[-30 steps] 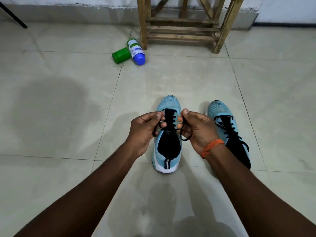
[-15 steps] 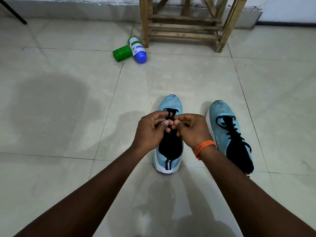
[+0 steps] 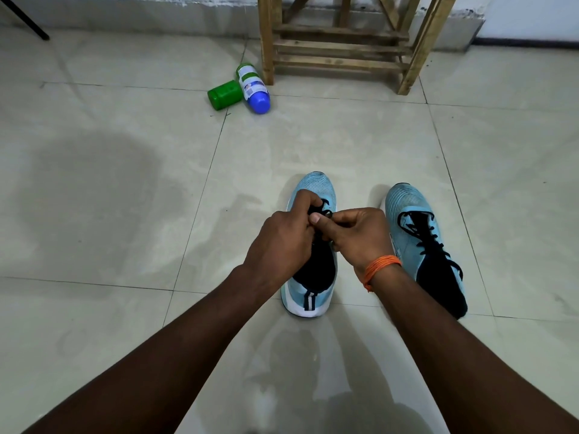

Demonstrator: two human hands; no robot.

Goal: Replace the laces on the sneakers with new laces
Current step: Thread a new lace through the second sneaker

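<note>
Black rod (image 3: 26,21): far corner at 10 o'clock, slanting down to the floor.
Floor (image 3: 125,198): pale glossy tiles with dark grout lines.
Green container (image 3: 224,95): on its side at 11 o'clock from the sneakers, lying against the bottle.
White bottle (image 3: 251,86): on its side, blue cap toward the viewer, just beside the stand's left leg.
Wooden stand (image 3: 341,48): at 12 o'clock, by the wall, slatted rungs between its legs.
Left hand (image 3: 282,245): over the left sneaker, fingers curled tight, pinching the black lace.
Left sneaker (image 3: 315,186): light blue, centre of view, toe pointing to 12 o'clock, heel toward the viewer.
Black lace (image 3: 326,211): at the toe end of the eyelets, loops showing between both hands.
Right hand (image 3: 360,236): touching the left hand, thumb and forefinger nipping the same lace.
Orange thread band (image 3: 380,267): around the right wrist.
Right sneaker (image 3: 416,245): at 3 o'clock of the left one, apart from it, black lacing (image 3: 421,236) criss-crossed up its front.
</note>
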